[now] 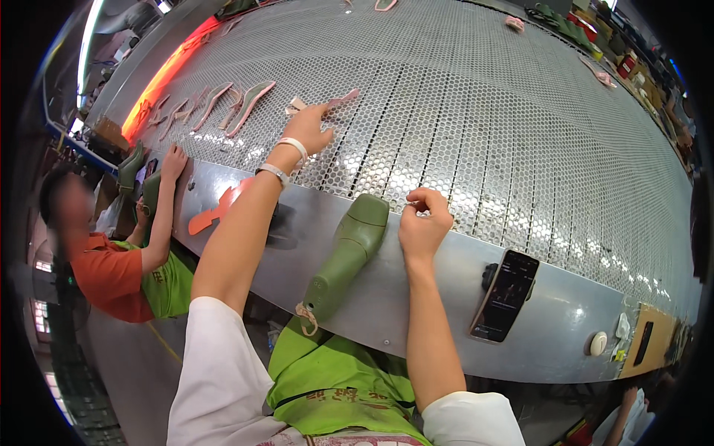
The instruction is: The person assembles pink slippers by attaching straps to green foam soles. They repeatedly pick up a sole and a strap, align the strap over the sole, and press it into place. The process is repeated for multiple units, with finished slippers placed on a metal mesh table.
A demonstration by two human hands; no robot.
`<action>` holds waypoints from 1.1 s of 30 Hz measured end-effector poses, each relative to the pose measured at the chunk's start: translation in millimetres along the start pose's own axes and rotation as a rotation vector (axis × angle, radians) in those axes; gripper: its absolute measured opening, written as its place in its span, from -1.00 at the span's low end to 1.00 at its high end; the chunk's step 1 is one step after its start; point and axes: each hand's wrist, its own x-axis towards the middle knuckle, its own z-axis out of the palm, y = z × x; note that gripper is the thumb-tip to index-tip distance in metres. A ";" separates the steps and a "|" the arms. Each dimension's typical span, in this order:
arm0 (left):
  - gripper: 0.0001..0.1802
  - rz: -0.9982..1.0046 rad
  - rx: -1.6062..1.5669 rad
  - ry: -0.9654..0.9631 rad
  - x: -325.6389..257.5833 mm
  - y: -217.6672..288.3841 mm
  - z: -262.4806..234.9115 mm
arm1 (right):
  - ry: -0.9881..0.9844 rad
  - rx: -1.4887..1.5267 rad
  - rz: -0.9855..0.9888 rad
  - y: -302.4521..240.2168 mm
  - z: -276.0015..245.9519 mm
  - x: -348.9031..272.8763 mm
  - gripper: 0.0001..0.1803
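My left hand [309, 128] reaches out over the perforated conveyor belt [476, 111]. Its thumb stands apart from the fingers, whose tips touch a pink shoe upper [342, 99] with beige straps. Close to the belt's near edge is my right hand [426, 224], thumb and index finger curled together. Whether anything small is between them is hidden. Just left of that hand, a green shoe last [348, 249] lies on the metal ledge [558, 316], toe toward the belt. A beige loop [306, 318] hangs from its heel end, above my green apron [335, 386].
Several pink-edged shoe uppers [249, 108] lie on the belt at left, near a glowing red strip [167, 74]. An orange piece [216, 208] and a phone [506, 296] rest on the ledge. A co-worker in orange [111, 271] sits at left, one hand at the belt's edge.
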 end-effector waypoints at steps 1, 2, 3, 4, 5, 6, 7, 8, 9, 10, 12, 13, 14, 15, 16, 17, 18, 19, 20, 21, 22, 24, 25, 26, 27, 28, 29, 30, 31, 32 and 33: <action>-0.45 0.027 0.030 0.010 -1.3 -3.2 7.6 | 0.006 -0.004 0.005 0.0 -4.2 0.4 -0.80; -0.43 0.055 0.061 0.018 -1.8 -9.0 10.7 | 0.004 0.013 0.006 0.5 -5.2 0.8 -0.80; -0.41 0.035 0.060 0.009 -2.0 -8.1 19.8 | 0.014 0.000 0.012 8.1 -10.4 -1.4 -0.80; -0.38 0.008 0.065 0.002 -5.8 -13.3 25.8 | 0.018 -0.006 0.017 14.8 -11.8 -5.0 -0.80; -0.36 -0.016 0.072 -0.006 -8.0 -19.7 30.3 | 0.008 -0.029 0.004 19.2 -12.1 -6.5 -0.80; -0.35 -0.007 0.079 -0.033 -2.0 -30.4 32.7 | 0.019 -0.029 -0.003 23.5 -8.8 -6.3 -0.79; -0.33 0.005 0.088 -0.052 10.6 -45.0 25.1 | 0.033 -0.025 -0.018 23.3 2.4 -3.5 -0.79; -0.32 0.020 0.099 -0.071 20.1 -58.6 21.1 | 0.048 -0.021 -0.032 22.8 14.6 -0.8 -0.79; -0.34 0.012 0.097 -0.082 24.5 -63.2 18.7 | 0.072 -0.036 -0.063 23.0 22.6 4.1 -0.78; -0.35 0.007 0.097 -0.094 28.8 -67.8 13.9 | 0.068 -0.037 -0.038 22.3 31.3 2.5 -0.78; -0.36 0.047 0.160 -0.069 34.9 -93.9 18.2 | 0.052 -0.027 0.019 19.7 48.2 -2.9 -0.79; -0.35 0.088 0.231 -0.025 34.3 -116.8 21.5 | 0.041 -0.027 -0.018 19.8 54.6 -3.6 -0.78; -0.34 0.132 0.304 0.018 36.8 -139.2 24.8 | 0.033 -0.026 -0.055 22.2 61.2 -2.6 -0.78; -0.38 0.166 0.298 0.045 49.0 -144.9 28.4 | 0.048 -0.073 -0.090 22.6 76.4 -5.6 -0.78; -0.41 0.145 0.263 -0.063 67.4 -156.8 28.7 | 0.063 -0.100 -0.104 18.9 92.5 -3.9 -0.78; -0.44 0.130 0.234 -0.177 87.2 -167.5 29.5 | 0.080 -0.128 -0.113 16.7 108.5 -2.5 -0.78; -0.47 0.110 0.202 -0.294 104.2 -166.2 37.2 | 0.086 -0.160 -0.124 18.6 109.1 2.4 -0.78; -0.55 0.011 0.163 -0.410 112.2 -150.7 45.6 | 0.079 -0.200 -0.077 27.5 102.5 4.8 -0.76; -0.57 0.102 0.113 -0.337 113.3 -159.0 50.8 | 0.069 -0.205 -0.052 29.7 105.3 4.7 -0.76; -0.59 0.190 0.058 -0.260 114.6 -176.1 54.7 | 0.050 -0.252 -0.073 33.5 114.0 7.2 -0.78; -0.54 0.200 0.150 -0.247 121.0 -182.9 59.3 | 0.044 -0.247 -0.087 41.1 121.3 9.1 -0.80; -0.51 0.161 0.207 -0.258 101.8 -176.9 51.7 | 0.038 -0.292 -0.095 43.2 127.0 2.2 -0.84; -0.52 0.153 0.262 -0.210 98.9 -180.1 47.7 | 0.045 -0.256 -0.068 40.6 133.8 1.5 -0.86; -0.53 0.135 0.331 -0.225 92.6 -167.2 39.3 | 0.045 -0.263 -0.064 43.6 133.1 2.3 -0.86; -0.54 0.116 0.396 -0.237 84.5 -160.2 26.0 | 0.044 -0.274 -0.063 41.1 140.8 0.2 -0.86; -0.55 0.094 0.460 -0.247 78.9 -157.2 17.9 | 0.040 -0.285 -0.063 38.2 145.7 -3.5 -0.87; -0.54 0.093 0.472 -0.247 76.3 -161.5 19.2 | 0.048 -0.285 -0.054 34.5 148.1 -9.4 -0.87; -0.52 0.088 0.486 -0.247 71.0 -173.9 16.3 | 0.059 -0.297 -0.069 24.6 157.5 -16.6 -0.88; -0.51 0.081 0.500 -0.246 66.5 -186.7 10.9 | 0.069 -0.309 -0.084 15.3 165.8 -22.2 -0.88; -0.52 0.118 0.482 -0.237 62.9 -200.5 3.2 | 0.078 -0.322 -0.099 6.6 172.9 -27.7 -0.88; -0.53 0.155 0.467 -0.230 59.2 -210.9 -2.9 | 0.080 -0.318 -0.093 2.3 179.2 -33.1 -0.89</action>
